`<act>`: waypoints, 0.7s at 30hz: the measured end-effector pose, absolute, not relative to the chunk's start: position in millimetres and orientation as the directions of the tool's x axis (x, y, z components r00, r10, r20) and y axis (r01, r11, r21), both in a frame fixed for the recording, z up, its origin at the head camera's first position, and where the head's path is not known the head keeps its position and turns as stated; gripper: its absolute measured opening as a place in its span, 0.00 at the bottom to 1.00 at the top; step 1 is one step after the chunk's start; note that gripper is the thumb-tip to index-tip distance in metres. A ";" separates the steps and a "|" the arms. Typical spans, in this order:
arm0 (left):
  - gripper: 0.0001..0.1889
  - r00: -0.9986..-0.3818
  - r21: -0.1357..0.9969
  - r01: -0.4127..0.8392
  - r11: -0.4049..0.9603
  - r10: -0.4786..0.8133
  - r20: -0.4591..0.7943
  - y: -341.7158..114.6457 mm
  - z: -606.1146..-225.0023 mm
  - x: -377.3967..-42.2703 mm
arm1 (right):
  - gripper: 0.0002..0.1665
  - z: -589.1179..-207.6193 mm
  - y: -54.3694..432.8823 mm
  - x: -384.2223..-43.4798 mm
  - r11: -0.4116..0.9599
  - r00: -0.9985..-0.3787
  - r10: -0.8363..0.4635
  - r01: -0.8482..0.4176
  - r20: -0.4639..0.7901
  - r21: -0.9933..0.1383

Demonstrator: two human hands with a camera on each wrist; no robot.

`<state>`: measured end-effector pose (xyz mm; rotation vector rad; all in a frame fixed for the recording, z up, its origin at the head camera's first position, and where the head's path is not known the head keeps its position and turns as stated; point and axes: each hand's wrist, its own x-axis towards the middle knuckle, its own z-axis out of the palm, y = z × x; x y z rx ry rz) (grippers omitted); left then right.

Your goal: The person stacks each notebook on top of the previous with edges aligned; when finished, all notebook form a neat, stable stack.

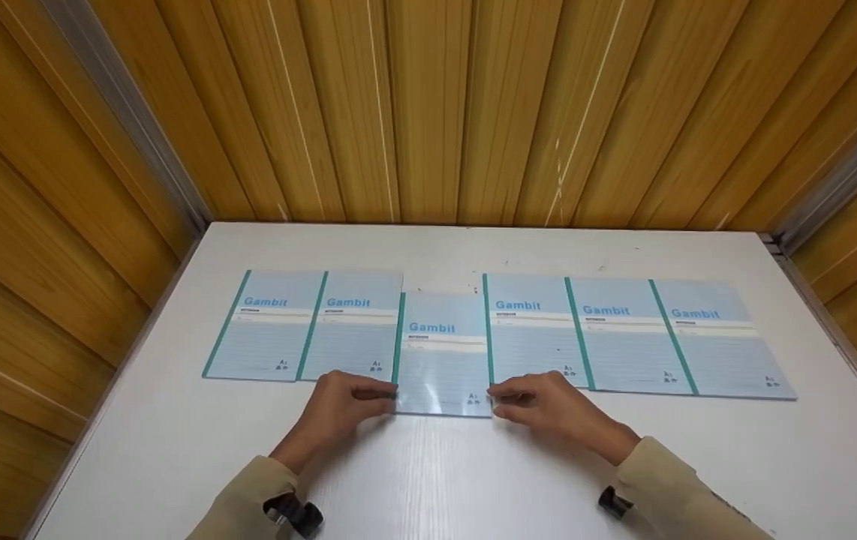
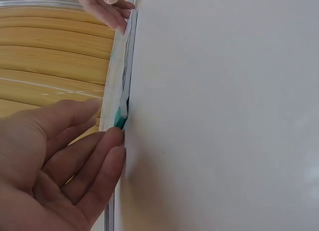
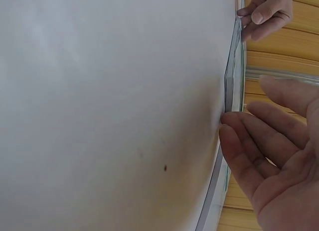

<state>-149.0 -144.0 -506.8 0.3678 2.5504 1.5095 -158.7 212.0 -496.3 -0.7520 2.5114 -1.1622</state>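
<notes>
A light blue Gambit notebook [image 1: 443,375] with a green spine lies flat on the white table, a little nearer to me than the notebooks on either side. My left hand [image 1: 335,409] has its fingertips at the lower left edge, by the spine. At the opposite lower edge are the fingertips of my right hand [image 1: 548,405]. In the left wrist view the left fingers [image 2: 112,146] lie loosely bent against the green corner [image 2: 120,119], thumb apart from them. The right wrist view shows the right fingers [image 3: 237,136] similarly relaxed beside the notebook's edge [image 3: 230,86].
Two matching notebooks, one of them this notebook [image 1: 353,330], lie side by side at left. Three more, including this notebook [image 1: 537,337], lie in a row at right. Behind the white table [image 1: 428,480] stands a wood-patterned wall [image 1: 428,112].
</notes>
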 end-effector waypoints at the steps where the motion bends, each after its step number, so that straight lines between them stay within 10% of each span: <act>1: 0.10 -0.960 0.897 0.096 0.432 0.278 -0.031 -144.3 -506.8 -148.9 | 0.21 -496.3 212.2 -158.8 0.543 -0.829 -0.558 -0.337 -0.031 -0.770; 11: 0.19 -0.970 0.983 -0.162 0.089 0.170 -0.175 -142.8 -510.3 -142.2 | 0.19 -496.8 214.7 -160.2 0.541 -0.843 -0.536 -0.296 -0.052 -0.787; 21: 0.22 -0.952 0.972 -0.216 0.087 0.201 -0.230 -132.0 -513.0 -146.0 | 0.20 -499.4 218.4 -161.8 0.505 -0.839 -0.542 -0.279 -0.049 -0.817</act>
